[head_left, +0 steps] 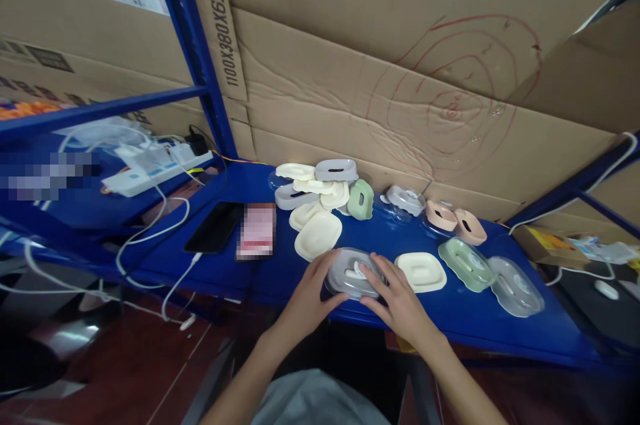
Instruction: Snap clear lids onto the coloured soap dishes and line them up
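A grey soap box with a clear lid point(350, 270) rests at the front edge of the blue table, between both hands. My left hand point(314, 292) grips its left side, thumb along the near edge. Curled round the right side is my right hand point(400, 295), its fingers over the lid and a white sticker. A cream soap dish insert point(421, 272) lies just right of my right hand. Beyond my left hand lies another cream insert point(319, 236), overlapping a similar piece. To the right sit a lidded green soap box point(465, 265) and a lidded grey one point(517, 286).
A pile of cream, grey and green soap box parts point(320, 188) stands at the back. Pink soap box parts point(455, 220) lie right of it. A black phone point(214, 228), a phone with a blurred screen point(257, 230) and white cables point(175, 288) are on the left.
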A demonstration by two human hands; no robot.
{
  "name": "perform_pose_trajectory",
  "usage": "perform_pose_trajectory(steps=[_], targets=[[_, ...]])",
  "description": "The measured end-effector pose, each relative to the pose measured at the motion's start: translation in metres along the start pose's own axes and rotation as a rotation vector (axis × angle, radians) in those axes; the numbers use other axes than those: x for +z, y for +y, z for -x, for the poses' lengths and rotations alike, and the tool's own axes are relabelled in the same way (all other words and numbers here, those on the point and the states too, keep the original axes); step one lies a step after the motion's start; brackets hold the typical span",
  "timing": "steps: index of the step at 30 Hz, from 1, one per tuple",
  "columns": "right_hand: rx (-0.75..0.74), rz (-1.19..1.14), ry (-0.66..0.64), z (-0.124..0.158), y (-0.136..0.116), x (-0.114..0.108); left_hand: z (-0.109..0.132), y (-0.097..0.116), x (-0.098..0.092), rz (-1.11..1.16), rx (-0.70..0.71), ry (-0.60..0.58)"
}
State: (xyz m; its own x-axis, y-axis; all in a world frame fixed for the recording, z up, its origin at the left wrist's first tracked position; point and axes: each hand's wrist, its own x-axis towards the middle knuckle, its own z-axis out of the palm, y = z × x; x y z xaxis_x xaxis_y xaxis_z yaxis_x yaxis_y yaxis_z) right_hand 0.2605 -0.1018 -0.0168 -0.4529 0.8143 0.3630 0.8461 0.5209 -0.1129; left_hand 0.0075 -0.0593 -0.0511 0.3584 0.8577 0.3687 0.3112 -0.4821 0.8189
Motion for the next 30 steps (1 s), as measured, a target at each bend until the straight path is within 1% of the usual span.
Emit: perform_pose_trajectory(steps=[5,8,13,16,19,22,24,26,28,30], targets=[[-0.03,0.033,-0.042,-0.002,0.002,-0.012,-0.001,0.0,-0.002,-0.007,-0.003,-0.019],[-0.029,0.035,-0.052,-0.003,0.003,-0.015,-0.001,0.003,-0.003,-0.011,-0.036,-0.044],[-0.003,0.048,-0.027,0.0,0.0,-0.005,0.001,0.004,-0.003,-0.018,-0.086,-0.061],[0.029,0.02,-0.016,0.004,-0.005,0.001,0.001,0.003,-0.004,-0.015,-0.071,-0.059],[0.057,-0.029,-0.031,0.007,-0.008,0.005,-0.001,0.004,-0.004,-0.015,-0.055,-0.062],[0.047,-0.091,-0.019,0.009,-0.008,0.006,-0.001,0.006,-0.005,-0.024,-0.049,-0.076],[0.035,-0.114,0.036,0.016,-0.006,0.004,0.001,0.008,-0.005,-0.037,-0.046,-0.088],[0.078,-0.101,0.143,0.03,-0.003,-0.004,0.004,0.012,-0.005,-0.056,-0.044,-0.084],[0.211,-0.056,0.291,0.053,0.002,-0.015,0.005,0.017,-0.003,-0.082,-0.029,-0.076],[0.393,0.015,0.428,0.085,0.01,-0.029,0.001,0.025,0.005,-0.113,0.018,-0.116]])
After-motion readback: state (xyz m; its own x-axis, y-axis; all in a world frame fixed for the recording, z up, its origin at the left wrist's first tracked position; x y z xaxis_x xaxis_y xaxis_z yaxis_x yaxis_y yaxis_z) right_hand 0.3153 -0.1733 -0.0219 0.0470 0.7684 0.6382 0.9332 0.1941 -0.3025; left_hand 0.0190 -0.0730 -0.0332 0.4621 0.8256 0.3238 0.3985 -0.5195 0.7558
